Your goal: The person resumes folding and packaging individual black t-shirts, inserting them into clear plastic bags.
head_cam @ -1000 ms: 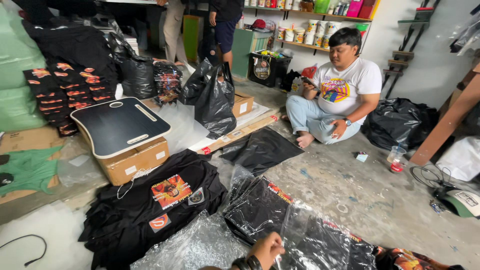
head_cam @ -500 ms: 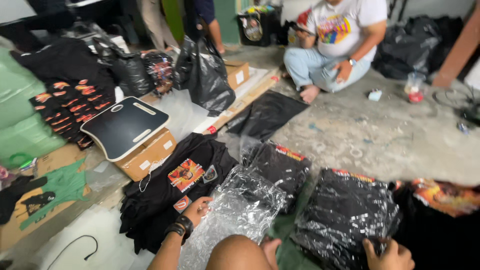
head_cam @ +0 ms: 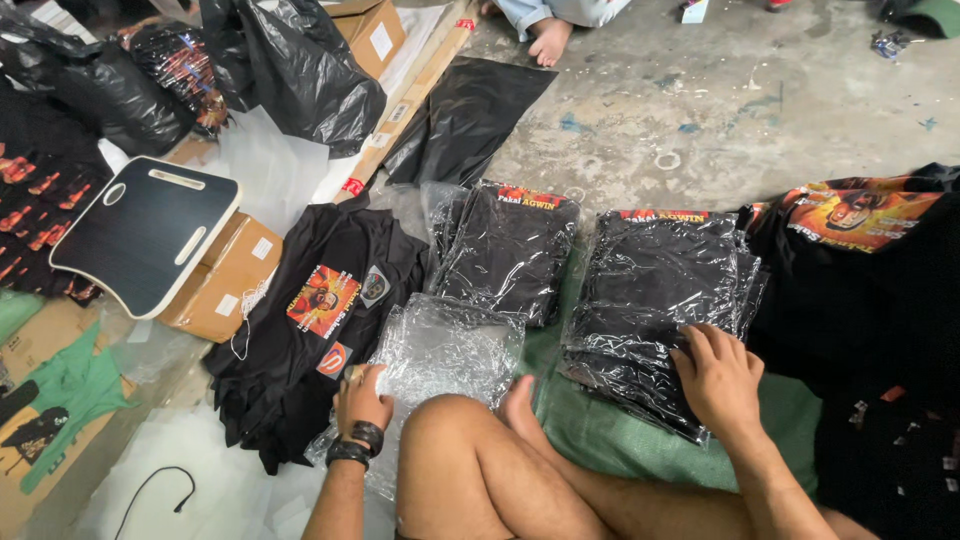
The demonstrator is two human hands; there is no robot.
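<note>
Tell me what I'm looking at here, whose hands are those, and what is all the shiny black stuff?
This picture comes from a camera worn on a person's head, looking down, so you see that person's own arms and bent knee. They sit on a concrete floor. The left hand rests on a pile of empty clear plastic bags. The right hand lies flat on a stack of black shirts in plastic bags; that is the shiny stuff. A second bagged stack lies beside it. Left of the bags is a pile of unbagged black shirts with a colourful print. Further left a black board sits on a cardboard box. Neither hand lifts anything.
</note>
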